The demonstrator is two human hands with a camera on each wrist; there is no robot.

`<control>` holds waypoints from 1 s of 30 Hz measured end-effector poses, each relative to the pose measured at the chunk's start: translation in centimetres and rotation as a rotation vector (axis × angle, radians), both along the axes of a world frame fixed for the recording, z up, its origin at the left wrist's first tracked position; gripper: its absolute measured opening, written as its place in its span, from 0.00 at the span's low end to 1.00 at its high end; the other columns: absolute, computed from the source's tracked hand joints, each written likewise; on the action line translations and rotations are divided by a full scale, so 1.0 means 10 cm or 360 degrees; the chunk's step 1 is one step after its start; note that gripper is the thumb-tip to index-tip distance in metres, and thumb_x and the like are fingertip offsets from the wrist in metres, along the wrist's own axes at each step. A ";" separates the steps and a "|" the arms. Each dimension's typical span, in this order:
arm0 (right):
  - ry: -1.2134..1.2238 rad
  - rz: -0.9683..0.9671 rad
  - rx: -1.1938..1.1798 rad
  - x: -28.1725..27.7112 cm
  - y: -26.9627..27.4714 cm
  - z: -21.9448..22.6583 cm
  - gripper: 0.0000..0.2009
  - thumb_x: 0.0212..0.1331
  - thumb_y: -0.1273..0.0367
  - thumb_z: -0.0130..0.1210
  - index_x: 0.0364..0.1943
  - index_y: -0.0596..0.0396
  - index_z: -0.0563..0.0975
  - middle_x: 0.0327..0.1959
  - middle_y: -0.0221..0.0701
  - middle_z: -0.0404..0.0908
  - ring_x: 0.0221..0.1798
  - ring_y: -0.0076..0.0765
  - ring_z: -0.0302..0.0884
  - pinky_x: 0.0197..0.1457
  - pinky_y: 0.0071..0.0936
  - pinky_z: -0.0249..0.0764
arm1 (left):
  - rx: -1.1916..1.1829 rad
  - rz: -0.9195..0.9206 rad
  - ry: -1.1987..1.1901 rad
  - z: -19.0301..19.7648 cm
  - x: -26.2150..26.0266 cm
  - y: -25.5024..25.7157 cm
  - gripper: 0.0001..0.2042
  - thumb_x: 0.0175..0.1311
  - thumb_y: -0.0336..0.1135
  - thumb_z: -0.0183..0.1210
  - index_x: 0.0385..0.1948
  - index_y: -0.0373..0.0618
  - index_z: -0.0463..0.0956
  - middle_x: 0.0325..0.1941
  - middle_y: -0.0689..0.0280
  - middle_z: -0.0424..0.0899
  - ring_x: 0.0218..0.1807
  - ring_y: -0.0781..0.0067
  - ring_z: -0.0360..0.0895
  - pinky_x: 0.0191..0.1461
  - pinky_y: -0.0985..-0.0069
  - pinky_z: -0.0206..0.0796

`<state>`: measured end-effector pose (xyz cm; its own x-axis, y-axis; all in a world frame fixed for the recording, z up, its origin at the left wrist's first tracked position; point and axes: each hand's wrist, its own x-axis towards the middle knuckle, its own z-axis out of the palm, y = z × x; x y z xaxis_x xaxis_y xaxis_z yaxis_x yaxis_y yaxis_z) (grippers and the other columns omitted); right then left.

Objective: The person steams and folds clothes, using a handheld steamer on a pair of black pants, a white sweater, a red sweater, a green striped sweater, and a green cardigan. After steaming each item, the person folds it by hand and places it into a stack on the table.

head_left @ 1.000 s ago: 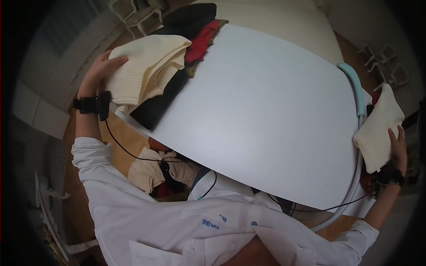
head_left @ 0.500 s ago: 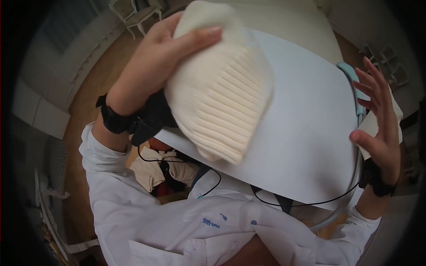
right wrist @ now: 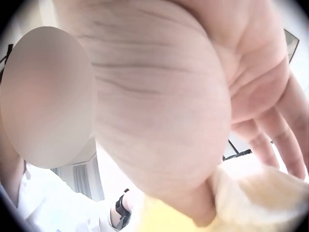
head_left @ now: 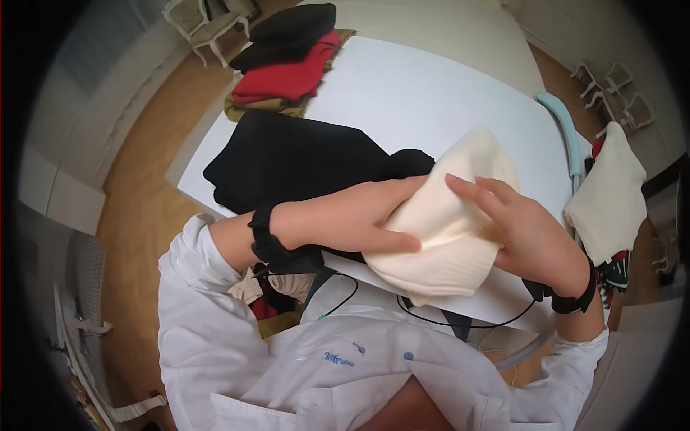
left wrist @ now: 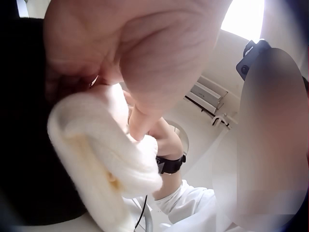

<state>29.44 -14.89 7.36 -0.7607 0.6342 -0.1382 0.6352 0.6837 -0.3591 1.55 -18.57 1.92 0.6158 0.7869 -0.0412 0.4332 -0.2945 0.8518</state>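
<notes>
A folded cream knit sweater [head_left: 445, 223] with a ribbed edge is held up over the near part of the white table. My left hand [head_left: 359, 215] grips its left side, thumb lying across the top of the cloth. On the opposite side my right hand [head_left: 535, 233] holds it, fingers over the upper layer and the thumb hidden behind the folds. Soft folds of this sweater [left wrist: 91, 150] bulge below the palm in the left wrist view. The right wrist view shows the right thumb [right wrist: 203, 212] against the knit. A black garment [head_left: 295, 154] lies left of the sweater, partly behind the left forearm.
At the far left corner stands a stack with black clothing [head_left: 287, 36], a red garment [head_left: 287, 79] and an olive one [head_left: 262, 108]. Another cream garment [head_left: 611, 194] lies at the table's right end, beside a light-blue curved handle [head_left: 560, 129] with a grey hose. Thin cables trail from both wrists.
My left hand has carried the cream sweater from the left pile to the front middle. My right hand has left the other cream garment and taken hold of this sweater. The black garment is uncovered.
</notes>
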 end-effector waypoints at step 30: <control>0.1515 -0.1097 0.0241 1.48 0.74 0.49 0.19 0.67 0.65 0.66 0.57 0.61 0.82 0.50 0.31 0.86 0.49 0.27 0.85 0.54 0.24 0.79 | 0.0771 0.0111 0.0374 -0.14 -0.11 -0.25 0.41 0.48 0.41 0.81 0.68 0.50 0.71 0.74 0.47 0.65 0.72 0.43 0.69 0.72 0.56 0.67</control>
